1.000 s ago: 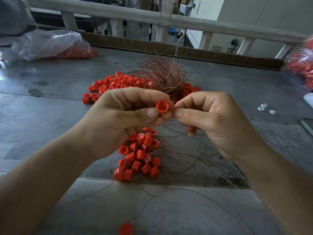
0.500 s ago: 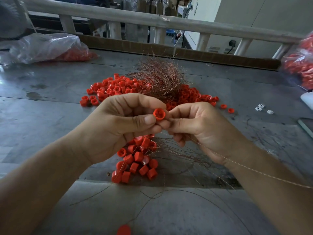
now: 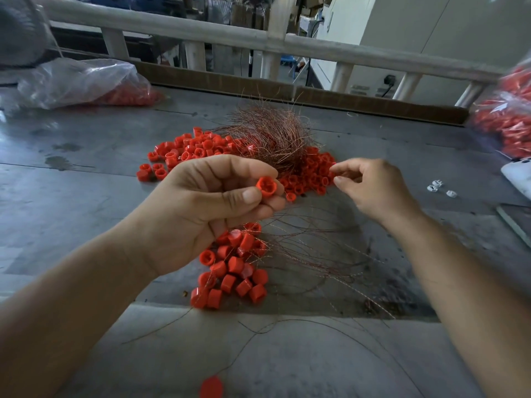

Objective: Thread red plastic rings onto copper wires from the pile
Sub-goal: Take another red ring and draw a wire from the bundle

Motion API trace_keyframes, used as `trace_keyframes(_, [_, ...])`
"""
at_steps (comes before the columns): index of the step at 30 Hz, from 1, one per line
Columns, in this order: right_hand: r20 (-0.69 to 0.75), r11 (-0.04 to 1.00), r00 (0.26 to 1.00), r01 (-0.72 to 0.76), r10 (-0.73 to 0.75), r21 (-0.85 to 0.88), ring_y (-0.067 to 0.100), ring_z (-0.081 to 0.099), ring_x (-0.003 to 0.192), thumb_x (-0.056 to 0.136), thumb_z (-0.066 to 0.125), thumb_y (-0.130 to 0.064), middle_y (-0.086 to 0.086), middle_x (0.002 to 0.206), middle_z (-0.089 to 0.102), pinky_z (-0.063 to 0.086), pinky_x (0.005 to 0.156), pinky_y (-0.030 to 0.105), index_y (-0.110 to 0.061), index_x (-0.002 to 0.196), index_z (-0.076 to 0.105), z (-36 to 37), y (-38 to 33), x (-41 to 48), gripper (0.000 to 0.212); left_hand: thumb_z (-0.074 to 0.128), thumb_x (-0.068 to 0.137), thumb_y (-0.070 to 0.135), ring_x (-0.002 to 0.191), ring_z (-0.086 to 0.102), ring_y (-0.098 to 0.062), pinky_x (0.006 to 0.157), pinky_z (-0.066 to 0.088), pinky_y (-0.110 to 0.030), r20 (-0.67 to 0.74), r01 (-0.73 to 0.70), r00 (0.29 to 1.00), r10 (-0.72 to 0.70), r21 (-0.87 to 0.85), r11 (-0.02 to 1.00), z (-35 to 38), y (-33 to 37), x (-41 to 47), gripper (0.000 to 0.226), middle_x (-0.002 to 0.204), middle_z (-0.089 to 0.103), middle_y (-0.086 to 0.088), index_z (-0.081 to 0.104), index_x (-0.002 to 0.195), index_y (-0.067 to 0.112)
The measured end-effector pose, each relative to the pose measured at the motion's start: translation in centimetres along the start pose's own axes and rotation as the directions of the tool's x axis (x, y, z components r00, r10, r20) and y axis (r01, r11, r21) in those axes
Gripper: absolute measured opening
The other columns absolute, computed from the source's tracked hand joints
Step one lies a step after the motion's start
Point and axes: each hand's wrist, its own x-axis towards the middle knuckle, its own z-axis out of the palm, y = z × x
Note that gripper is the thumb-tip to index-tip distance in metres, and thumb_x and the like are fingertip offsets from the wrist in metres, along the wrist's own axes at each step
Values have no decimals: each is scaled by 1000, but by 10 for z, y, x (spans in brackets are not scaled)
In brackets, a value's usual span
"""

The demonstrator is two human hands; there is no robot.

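Observation:
My left hand (image 3: pixel 201 208) pinches one red plastic ring (image 3: pixel 265 186) between thumb and fingers, its open end facing me. My right hand (image 3: pixel 373 188) is off to the right of it, apart from the ring, with loosely curled fingers over the loose red rings (image 3: pixel 313 173); I see nothing between its thumb and forefinger. A tangled pile of copper wires (image 3: pixel 275 133) lies behind, amid more loose rings (image 3: pixel 198 147). Under my left hand lies a cluster of rings (image 3: pixel 235 271) with thin wires (image 3: pixel 316 254) fanning out to the right.
A clear bag of red rings (image 3: pixel 83 81) lies at the back left, and another bag (image 3: pixel 505 119) at the right edge. Small white pieces (image 3: pixel 436 186) lie right of my hand. One stray ring (image 3: pixel 211 387) lies near the front. A wooden railing (image 3: pixel 287 44) borders the far side.
My right hand has let go at the ring and moved right, toward the loose rings. My left hand still holds the same ring.

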Motion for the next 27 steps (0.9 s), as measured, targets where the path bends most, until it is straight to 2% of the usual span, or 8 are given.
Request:
trace_keyframes(6, [48, 990, 996, 75, -70, -122, 24, 54, 106, 90, 56, -15, 7, 113, 59, 38, 87, 27, -20, 118, 61, 14, 0, 6, 29, 83, 43, 52, 77, 68, -6, 65, 53, -15, 4, -12, 1000, 12, -9, 1000, 4, 3, -1, 44, 80, 72, 6, 74, 81, 31])
trace_keyframes(12, [-1, 988, 999, 42, -42, -147, 24, 54, 96, 83, 64, -15, 5, 103, 59, 40, 78, 28, -15, 96, 65, 17, 3, 8, 13, 85, 46, 47, 80, 68, -10, 68, 55, -18, -7, 21, 1000, -21, 7, 1000, 1, 1, 0, 44, 83, 72, 2, 74, 84, 28])
trace_keyframes(15, [-3, 989, 999, 51, -52, -138, 21, 54, 92, 83, 64, -17, 2, 100, 60, 42, 77, 30, -15, 93, 63, 20, 5, 8, 11, 76, 59, 19, 78, 70, -14, 65, 55, -18, 2, 28, 1000, -28, -105, 994, 1, -1, 1, 23, 81, 72, -4, 75, 83, 19])
trace_keyframes(18, [-12, 990, 998, 63, -65, -129, 16, 53, 86, 83, 65, -17, -1, 91, 59, 40, 73, 26, -14, 92, 63, 20, 6, 9, 10, 65, 59, 7, 75, 70, -16, 62, 54, -17, -10, 38, 999, -40, -181, 983, 3, -1, 1, 24, 79, 72, -8, 75, 80, 12])
trace_keyframes(21, [-54, 1000, 999, -4, 6, 28, 12, 54, 75, 83, 65, -13, -4, 78, 59, 40, 70, 22, -16, 90, 65, 10, 7, 11, 8, 65, 58, 7, 75, 71, -17, 62, 54, -18, -30, 38, 999, -44, -186, 982, 3, 0, 1, 24, 79, 72, -8, 75, 80, 12])
trace_keyframes(23, [-14, 960, 997, -68, 75, 271, 8, 54, 64, 83, 64, -9, -5, 69, 59, 42, 64, 20, -16, 81, 65, -2, 3, 9, 8, 66, 58, 7, 76, 71, -17, 62, 54, -18, -43, 43, 998, -51, -175, 984, 3, 0, 2, 25, 79, 72, -8, 75, 80, 12])
trace_keyframes(25, [110, 773, 989, -147, 100, 617, 4, 56, 55, 84, 61, -3, -3, 62, 60, 47, 56, 16, -12, 77, 63, -14, -10, 2, 11, 67, 56, 9, 76, 71, -16, 62, 54, -17, -53, 53, 997, -62, -160, 986, 3, 1, 2, 25, 78, 73, -7, 76, 79, 13])
trace_keyframes(27, [242, 565, 969, -223, 42, 795, 1, 58, 51, 80, 59, -6, -5, 58, 63, 48, 51, 14, -10, 78, 62, -24, -25, -8, 6, 67, 55, 9, 75, 71, -15, 62, 54, -17, -54, 62, 996, -71, -150, 987, 3, 0, 2, 26, 77, 73, -7, 76, 78, 14])
